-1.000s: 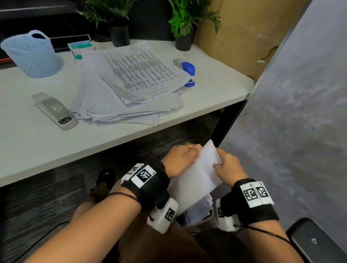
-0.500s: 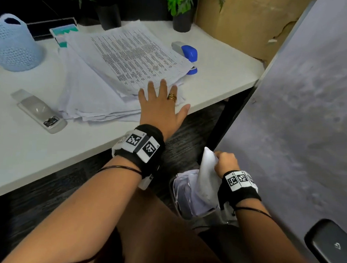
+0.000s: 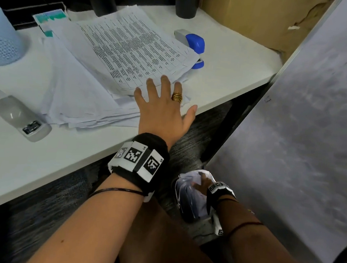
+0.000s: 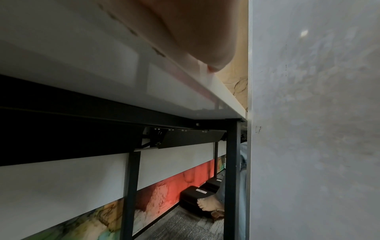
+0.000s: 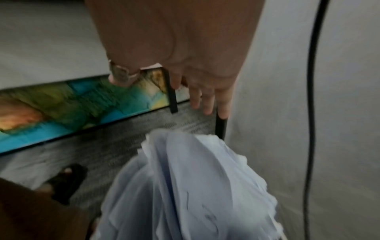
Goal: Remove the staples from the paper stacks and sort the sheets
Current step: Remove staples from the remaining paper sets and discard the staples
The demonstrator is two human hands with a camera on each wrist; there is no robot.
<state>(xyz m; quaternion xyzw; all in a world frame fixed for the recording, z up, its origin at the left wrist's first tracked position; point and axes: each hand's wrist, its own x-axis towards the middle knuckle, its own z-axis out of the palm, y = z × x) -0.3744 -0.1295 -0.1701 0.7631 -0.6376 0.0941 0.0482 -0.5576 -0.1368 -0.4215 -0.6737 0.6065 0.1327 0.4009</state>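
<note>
1. Left hand [image 3: 162, 108] lies flat, fingers spread, on the near edge of the paper stack [image 3: 103, 66] on the white desk [image 3: 229, 73].
2. Right hand [image 3: 203, 183], fingers loosely extended, hovers over crumpled sheets [image 5: 195, 186] in a bin [image 3: 179, 203] at 5 o'clock from the stack.
3. Blue stapler [image 3: 194, 45] sits at 2 o'clock of the stack.

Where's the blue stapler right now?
In the head view, the blue stapler sits on the desk at the paper pile's right edge, partly tucked under it, beyond the left hand.

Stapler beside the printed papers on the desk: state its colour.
The stapler is blue with a grey top, clearest in the head view.
</note>
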